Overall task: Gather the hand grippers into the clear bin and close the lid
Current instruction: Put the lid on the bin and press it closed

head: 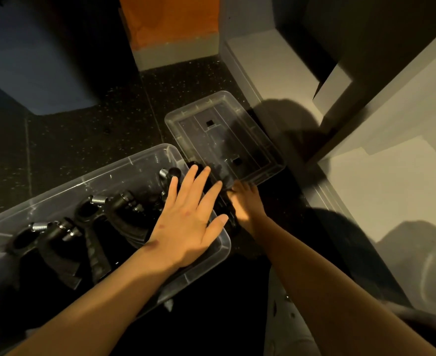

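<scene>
The clear bin [145, 152] is set on the floor [88, 140] at the near left, and the hand grippers [124, 205] are laid in a row inside it, from its left end to its right end. The lid [211, 140] is laid flat on the floor, off the bin, just beyond and right of the bin's right end. The left hand [186, 219] is spread flat over the bin's right end, the right hand [246, 200] is placed just right of it at the lid's near corner, and stepped ledges [276, 60] are seen along the right side.
</scene>
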